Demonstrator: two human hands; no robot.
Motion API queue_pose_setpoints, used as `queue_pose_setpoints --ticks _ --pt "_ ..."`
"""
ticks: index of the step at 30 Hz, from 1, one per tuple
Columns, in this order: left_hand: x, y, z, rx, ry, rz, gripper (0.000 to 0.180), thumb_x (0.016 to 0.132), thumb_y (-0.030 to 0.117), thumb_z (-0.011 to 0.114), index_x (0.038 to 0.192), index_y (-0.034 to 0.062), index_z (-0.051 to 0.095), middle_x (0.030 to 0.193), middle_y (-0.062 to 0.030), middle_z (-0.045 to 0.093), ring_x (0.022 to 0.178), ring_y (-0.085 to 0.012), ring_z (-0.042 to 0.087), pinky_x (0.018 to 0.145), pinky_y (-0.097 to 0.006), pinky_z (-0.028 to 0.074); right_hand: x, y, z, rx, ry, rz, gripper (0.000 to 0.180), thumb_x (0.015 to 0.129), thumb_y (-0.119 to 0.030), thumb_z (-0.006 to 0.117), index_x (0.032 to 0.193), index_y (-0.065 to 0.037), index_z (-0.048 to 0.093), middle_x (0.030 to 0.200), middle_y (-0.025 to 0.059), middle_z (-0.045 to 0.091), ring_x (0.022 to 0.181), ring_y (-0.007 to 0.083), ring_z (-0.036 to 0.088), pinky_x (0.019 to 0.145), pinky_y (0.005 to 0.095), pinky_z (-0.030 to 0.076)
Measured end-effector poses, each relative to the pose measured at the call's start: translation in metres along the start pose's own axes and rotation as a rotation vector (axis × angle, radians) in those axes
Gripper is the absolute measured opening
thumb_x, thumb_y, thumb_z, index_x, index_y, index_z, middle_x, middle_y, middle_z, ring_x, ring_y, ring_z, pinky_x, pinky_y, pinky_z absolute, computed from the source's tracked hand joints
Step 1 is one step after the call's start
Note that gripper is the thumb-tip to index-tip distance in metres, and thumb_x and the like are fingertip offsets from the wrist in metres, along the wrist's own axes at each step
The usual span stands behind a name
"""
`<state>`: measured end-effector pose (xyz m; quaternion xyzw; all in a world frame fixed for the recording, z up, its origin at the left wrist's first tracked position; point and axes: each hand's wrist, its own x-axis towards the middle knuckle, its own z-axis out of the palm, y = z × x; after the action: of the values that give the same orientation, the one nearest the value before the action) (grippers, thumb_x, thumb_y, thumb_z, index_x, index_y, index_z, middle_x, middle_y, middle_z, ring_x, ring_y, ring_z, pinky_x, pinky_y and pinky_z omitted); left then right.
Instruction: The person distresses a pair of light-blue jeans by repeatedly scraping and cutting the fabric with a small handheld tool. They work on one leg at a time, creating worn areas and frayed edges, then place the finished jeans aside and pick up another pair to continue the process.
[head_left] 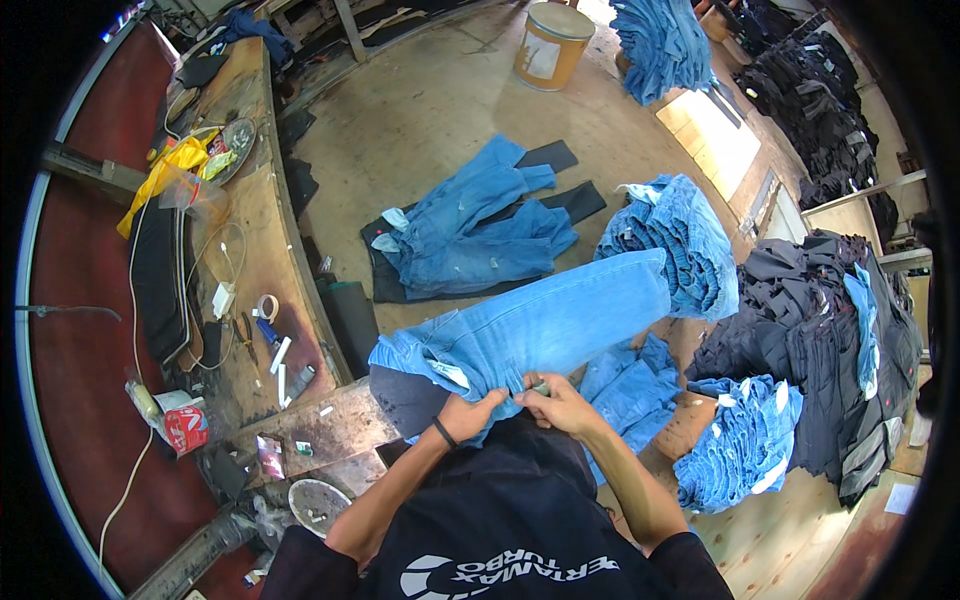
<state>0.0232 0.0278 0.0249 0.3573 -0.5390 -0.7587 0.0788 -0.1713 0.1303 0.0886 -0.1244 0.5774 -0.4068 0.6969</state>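
Observation:
A pair of light blue jeans (560, 310) lies stretched in front of me over a dark rounded support (400, 400), its leg reaching away to the right. My left hand (470, 415) pinches the near edge of the denim, fingers closed. Close beside it, my right hand (560, 408) is also closed on the same edge. A small greenish thing shows at the right fingers, too small to name. A white pocket lining (448, 373) pokes out near the waist end.
Folded blue jeans (680, 240) are piled just beyond the leg end, and more jeans (745, 440) lie at the right by a dark garment heap (790, 320). Other jeans (480, 225) lie on the floor ahead. A wooden bench (260, 220) with pliers (245, 335) and tape (267, 307) runs along the left.

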Motion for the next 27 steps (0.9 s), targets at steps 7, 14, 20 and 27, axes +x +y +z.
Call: queue_pose_setpoints --ticks 7,14,20,27 --pt "-0.002 0.003 0.000 -0.070 0.001 0.045 0.056 0.099 0.017 0.073 0.145 -0.0064 0.051 0.140 -0.0119 0.062 0.129 -0.0230 0.057 0.113 -0.039 0.044 -0.004 -0.006 0.003 -0.278 0.046 -0.061 0.022 0.100 -0.019 0.071 0.090 -0.007 0.056 0.066 -0.0045 0.046 0.057 0.0056 0.043 0.050 0.0273 0.032" --pt "-0.006 0.010 -0.008 -0.113 -0.055 -0.008 0.054 0.100 0.017 0.072 0.146 -0.0050 0.052 0.141 -0.0105 0.062 0.129 -0.0226 0.057 0.113 -0.039 0.045 -0.002 0.012 0.006 0.008 0.058 -0.055 0.020 0.102 -0.021 0.069 0.093 -0.006 0.060 0.066 -0.0046 0.048 0.056 0.0057 0.043 0.049 0.0284 0.032" --pt "-0.006 0.010 -0.011 -0.165 -0.072 -0.044 0.048 0.100 0.015 0.072 0.142 -0.0036 0.057 0.138 -0.0093 0.064 0.128 -0.0211 0.058 0.112 -0.038 0.046 -0.004 0.004 0.007 -0.025 0.088 -0.038 0.018 0.101 -0.020 0.070 0.092 -0.008 0.061 0.063 -0.0054 0.046 0.051 0.0054 0.039 0.046 0.0283 0.027" --pt "0.007 0.004 0.001 -0.107 -0.024 0.064 0.052 0.100 0.012 0.071 0.147 -0.0028 0.053 0.143 -0.0102 0.062 0.131 -0.0218 0.057 0.115 -0.038 0.044 0.035 -0.022 -0.001 -0.139 0.164 0.051 0.019 0.098 -0.020 0.072 0.089 -0.007 0.062 0.062 -0.0063 0.045 0.049 0.0049 0.036 0.043 0.0283 0.025"
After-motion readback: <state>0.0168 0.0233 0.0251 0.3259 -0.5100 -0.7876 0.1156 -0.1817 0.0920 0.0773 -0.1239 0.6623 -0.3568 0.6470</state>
